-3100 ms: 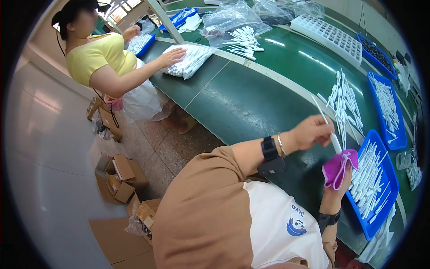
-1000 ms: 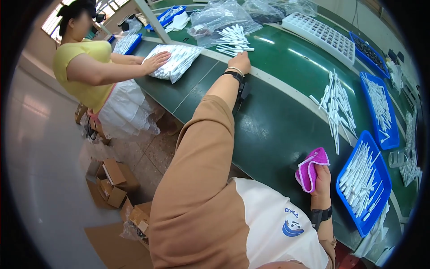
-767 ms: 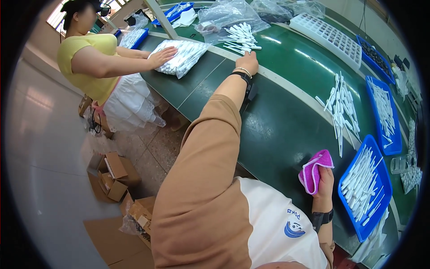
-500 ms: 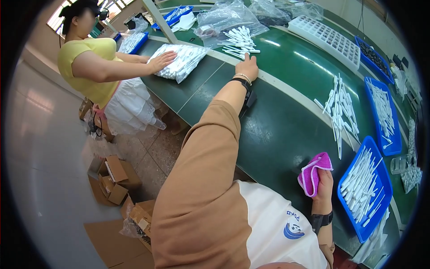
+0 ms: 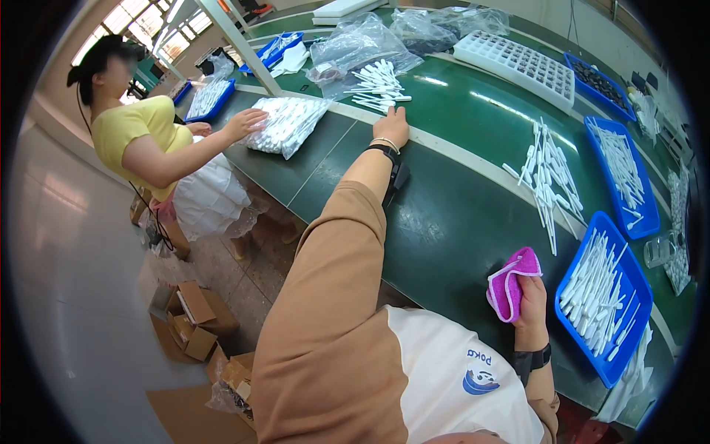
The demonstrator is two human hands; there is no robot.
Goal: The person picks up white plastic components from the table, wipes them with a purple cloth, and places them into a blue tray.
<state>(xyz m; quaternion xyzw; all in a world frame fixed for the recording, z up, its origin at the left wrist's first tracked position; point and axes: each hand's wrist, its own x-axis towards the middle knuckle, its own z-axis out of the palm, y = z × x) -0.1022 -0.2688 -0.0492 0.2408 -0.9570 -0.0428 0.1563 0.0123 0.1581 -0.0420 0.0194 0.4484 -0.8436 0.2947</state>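
Note:
My left hand reaches far forward to the rim of the green surface, its fingers curled at the near edge of a loose pile of white swab-like sticks. Whether a stick is between those fingers is hidden. Close to my body, my right hand grips a folded magenta cloth with white edging. Just right of it is a blue tray of white sticks with thicker ends. A second loose pile of these sticks lies beyond the cloth.
At left, a co-worker touches a clear bag of white sticks. Another blue tray, a white pitted tray and crumpled plastic bags stand farther back. Cardboard boxes sit on the floor at lower left.
The view has shifted slightly. The co-worker has drawn one hand back from the bag and leaves the other at its edge. My hands stay almost where they were, the cloth still held.

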